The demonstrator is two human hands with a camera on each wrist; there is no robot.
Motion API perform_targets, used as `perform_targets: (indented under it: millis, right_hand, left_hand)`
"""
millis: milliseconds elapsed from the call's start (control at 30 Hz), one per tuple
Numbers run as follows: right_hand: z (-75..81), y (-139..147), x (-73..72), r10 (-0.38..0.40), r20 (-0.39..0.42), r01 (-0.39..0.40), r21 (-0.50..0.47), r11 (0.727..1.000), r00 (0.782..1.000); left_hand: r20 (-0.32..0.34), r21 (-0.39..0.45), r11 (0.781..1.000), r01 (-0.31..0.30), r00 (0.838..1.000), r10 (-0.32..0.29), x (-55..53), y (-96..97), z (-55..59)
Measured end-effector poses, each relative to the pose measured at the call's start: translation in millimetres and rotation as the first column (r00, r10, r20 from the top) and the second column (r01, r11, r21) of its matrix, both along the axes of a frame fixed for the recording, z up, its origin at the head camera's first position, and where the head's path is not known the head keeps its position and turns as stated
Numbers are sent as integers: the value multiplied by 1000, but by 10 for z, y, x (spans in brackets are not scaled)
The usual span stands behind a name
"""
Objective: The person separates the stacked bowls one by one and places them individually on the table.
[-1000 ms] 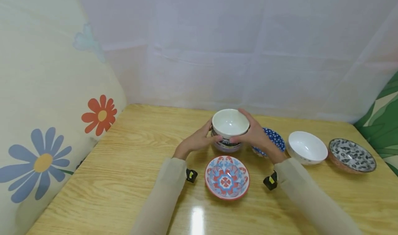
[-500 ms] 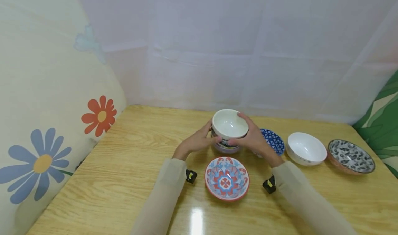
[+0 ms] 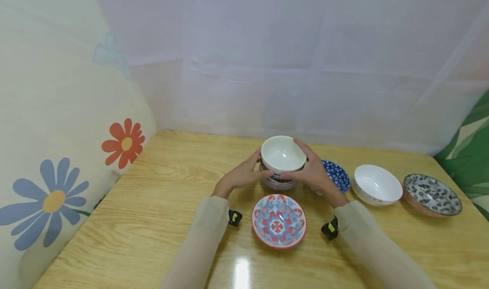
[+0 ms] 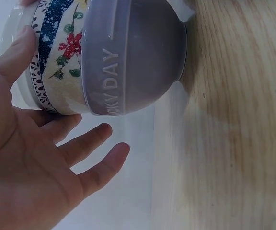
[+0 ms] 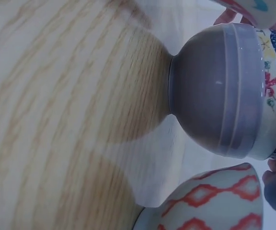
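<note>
In the head view, a stack of bowls stands near the back of the table. On top is a plain white bowl (image 3: 283,154). Beneath it sits a bowl with a floral and dark blue band (image 4: 61,52), and a purple-grey bowl (image 4: 133,52) with raised lettering forms the base. My left hand (image 3: 242,173) grips the white bowl's left side, thumb at the front; its lower fingers spread off the stack in the left wrist view. The right hand (image 3: 311,169) grips the opposite side, fingers at the back and thumb in front. Its palm is hidden.
A red-and-blue flower-patterned bowl (image 3: 279,221) sits in front of the stack, between my forearms. To the right are a blue lattice bowl (image 3: 336,175), partly behind my right hand, a white bowl (image 3: 377,184) and a black-and-white patterned bowl (image 3: 432,194). A cloth wall (image 3: 244,68) rises behind the table.
My right hand and wrist have shifted slightly left along the white bowl. The left hand keeps its grip, and the stack and other bowls stay in place.
</note>
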State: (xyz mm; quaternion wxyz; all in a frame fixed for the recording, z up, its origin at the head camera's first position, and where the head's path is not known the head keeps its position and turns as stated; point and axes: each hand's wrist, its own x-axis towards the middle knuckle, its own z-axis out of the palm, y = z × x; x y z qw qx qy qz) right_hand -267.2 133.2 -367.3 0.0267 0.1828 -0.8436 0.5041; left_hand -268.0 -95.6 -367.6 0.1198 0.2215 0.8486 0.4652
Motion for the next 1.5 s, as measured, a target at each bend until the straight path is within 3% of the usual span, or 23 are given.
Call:
perform_targets:
  millis: [300,767,1200,1500]
  right_hand:
    - [128,76,27,-81,-86,85,40,996,993]
    - [342,214,121,-76,-13,73,-118,990,997]
    - [361,458,438,-102,-30,101,-26,995,994]
    - [312,624,698,-101,-40,99,-41,994,994]
  left_hand:
    - [-12,-35,999,-9,1000,8,8,31,17]
    - [-12,-48,998,-28,1000,27,-24,-9,-14]
    - [0,-85,995,-45,999,45,-41,-43,-55]
    - [-2,-91,995,-41,999,41,-25,-15,-26]
